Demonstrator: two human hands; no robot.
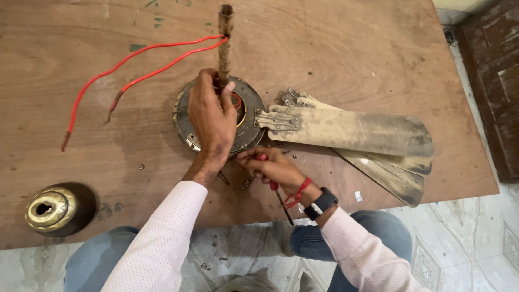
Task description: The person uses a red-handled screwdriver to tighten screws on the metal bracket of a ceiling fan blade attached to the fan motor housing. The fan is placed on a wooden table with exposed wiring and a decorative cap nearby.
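A round dark ceiling-fan motor point(246, 127) lies on a brown wooden board point(351, 48). A rusty down rod point(225, 38) rises from its centre, with two red wires point(135, 65) coming out near the rod's top. My left hand point(212, 116) rests on top of the motor, fingers around the base of the rod. My right hand point(273, 166) is at the motor's near edge, closed on a red-handled screwdriver point(281, 201). Dusty beige fan blades point(357, 132) stretch to the right from the motor.
A brass-and-dark canopy cup point(54, 210) sits near the board's front left edge. Small screws point(246, 184) lie by the motor. My knees in blue jeans point(373, 227) are below the board's edge. A dark wooden door point(500, 81) stands at the right over a tiled floor.
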